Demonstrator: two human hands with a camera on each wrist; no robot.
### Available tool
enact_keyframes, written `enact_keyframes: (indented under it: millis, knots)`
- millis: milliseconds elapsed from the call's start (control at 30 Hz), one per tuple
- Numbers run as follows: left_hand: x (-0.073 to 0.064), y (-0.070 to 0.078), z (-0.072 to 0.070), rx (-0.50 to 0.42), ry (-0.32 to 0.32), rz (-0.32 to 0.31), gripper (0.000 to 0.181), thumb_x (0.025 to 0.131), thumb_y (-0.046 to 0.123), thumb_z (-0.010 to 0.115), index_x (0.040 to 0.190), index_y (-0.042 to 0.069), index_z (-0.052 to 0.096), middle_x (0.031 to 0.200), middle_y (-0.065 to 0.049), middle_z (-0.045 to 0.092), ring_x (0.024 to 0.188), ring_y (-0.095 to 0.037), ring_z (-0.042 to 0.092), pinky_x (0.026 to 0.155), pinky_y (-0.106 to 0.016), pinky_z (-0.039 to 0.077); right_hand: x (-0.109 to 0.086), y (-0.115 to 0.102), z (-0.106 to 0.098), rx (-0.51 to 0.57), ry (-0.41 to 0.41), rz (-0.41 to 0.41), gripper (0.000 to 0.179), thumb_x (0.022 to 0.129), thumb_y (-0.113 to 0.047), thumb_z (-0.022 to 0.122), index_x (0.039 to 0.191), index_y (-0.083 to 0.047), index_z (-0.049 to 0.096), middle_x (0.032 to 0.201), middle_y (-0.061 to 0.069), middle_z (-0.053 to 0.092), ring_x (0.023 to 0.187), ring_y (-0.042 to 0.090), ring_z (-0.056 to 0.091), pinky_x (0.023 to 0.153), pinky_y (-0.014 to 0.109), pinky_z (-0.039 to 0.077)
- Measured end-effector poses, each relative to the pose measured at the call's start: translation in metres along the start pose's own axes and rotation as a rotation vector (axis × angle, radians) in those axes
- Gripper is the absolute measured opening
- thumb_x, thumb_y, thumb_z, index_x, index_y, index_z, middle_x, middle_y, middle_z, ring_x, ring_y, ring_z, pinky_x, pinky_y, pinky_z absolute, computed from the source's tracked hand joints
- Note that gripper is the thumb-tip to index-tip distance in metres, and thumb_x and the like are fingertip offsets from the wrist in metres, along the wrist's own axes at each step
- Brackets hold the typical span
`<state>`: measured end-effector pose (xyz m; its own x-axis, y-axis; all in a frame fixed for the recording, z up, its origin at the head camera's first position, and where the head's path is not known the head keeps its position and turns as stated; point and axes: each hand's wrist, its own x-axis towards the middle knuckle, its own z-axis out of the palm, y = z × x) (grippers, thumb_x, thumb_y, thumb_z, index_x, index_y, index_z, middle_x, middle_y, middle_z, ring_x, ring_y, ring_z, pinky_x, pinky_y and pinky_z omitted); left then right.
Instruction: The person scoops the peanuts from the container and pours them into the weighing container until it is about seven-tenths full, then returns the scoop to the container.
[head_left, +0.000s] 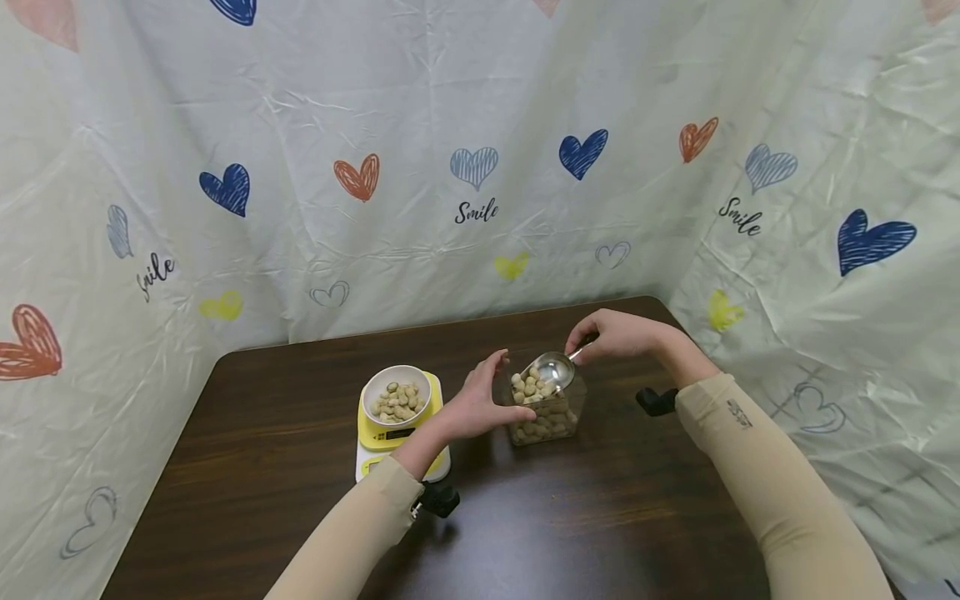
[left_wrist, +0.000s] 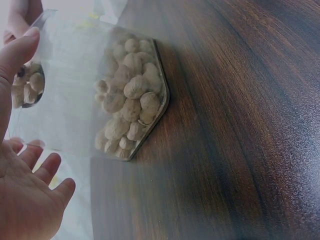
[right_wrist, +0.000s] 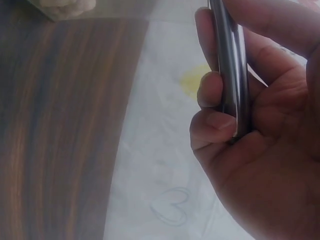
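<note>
My right hand (head_left: 618, 335) grips the handle (right_wrist: 232, 70) of a metal scoop (head_left: 557, 368), its fingers curled around it in the right wrist view. The scoop's bowl tilts inside the mouth of a clear plastic container (left_wrist: 75, 90), among peanuts in their shells (left_wrist: 132, 100). My left hand (head_left: 480, 402) spans the container's left side, thumb on the near side and fingers toward the back; its outer fingers are spread in the left wrist view. To the left, a white bowl (head_left: 367, 406) with some peanuts (head_left: 399, 402) stands on a yellow and white kitchen scale (head_left: 371, 437).
All of this stands on a dark brown wooden table (head_left: 285, 467). A pale curtain (head_left: 420, 100) printed with hearts hangs behind and at both sides. My left forearm crosses the near right corner of the scale, partly hiding it.
</note>
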<state>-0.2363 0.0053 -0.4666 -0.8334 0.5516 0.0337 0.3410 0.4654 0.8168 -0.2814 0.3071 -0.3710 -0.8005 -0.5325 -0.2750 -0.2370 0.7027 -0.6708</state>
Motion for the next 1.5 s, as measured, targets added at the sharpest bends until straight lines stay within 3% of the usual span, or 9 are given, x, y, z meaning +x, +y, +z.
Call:
enact_keyframes:
  millis: [233, 667, 1100, 1500]
  knots:
    - [0.0, -0.001, 0.0, -0.007, -0.009, 0.003, 0.112, 0.081, 0.056, 0.083, 0.164, 0.019, 0.017, 0.158, -0.009, 0.035, 0.144, -0.032, 0.034, 0.112, -0.051, 0.034, 0.007, 0.001, -0.005, -0.02, -0.041, -0.013, 0.018, 0.093, -0.023, 0.077, 0.109, -0.013, 0.076, 0.106, 0.004, 0.069, 0.093, 0.021, 0.059, 0.083, 0.04, 0.049]
    - [0.001, 0.001, -0.001, -0.001, -0.005, 0.011, 0.111, 0.08, 0.053, 0.085, 0.163, 0.019, 0.019, 0.157, -0.008, 0.037, 0.144, -0.031, 0.035, 0.111, -0.05, 0.035, 0.004, 0.003, -0.014, -0.028, -0.015, -0.008, 0.021, 0.092, -0.024, 0.077, 0.111, -0.015, 0.076, 0.109, 0.003, 0.07, 0.1, 0.023, 0.061, 0.089, 0.048, 0.049]
    - [0.001, 0.0, 0.0, -0.065, -0.023, -0.009, 0.11, 0.082, 0.047, 0.085, 0.164, 0.021, 0.015, 0.159, -0.006, 0.03, 0.148, -0.029, 0.031, 0.114, -0.048, 0.034, 0.001, 0.002, -0.022, -0.043, 0.009, -0.01, 0.023, 0.09, -0.026, 0.08, 0.109, -0.014, 0.076, 0.109, 0.003, 0.07, 0.101, 0.026, 0.06, 0.086, 0.04, 0.048]
    - [0.0, 0.002, 0.0, -0.062, -0.021, -0.001, 0.11, 0.082, 0.047, 0.085, 0.164, 0.02, 0.016, 0.159, -0.006, 0.03, 0.148, -0.027, 0.031, 0.114, -0.046, 0.034, -0.008, 0.0, -0.026, -0.021, 0.012, -0.013, 0.023, 0.092, -0.022, 0.078, 0.112, -0.011, 0.075, 0.108, 0.005, 0.07, 0.1, 0.025, 0.061, 0.087, 0.041, 0.049]
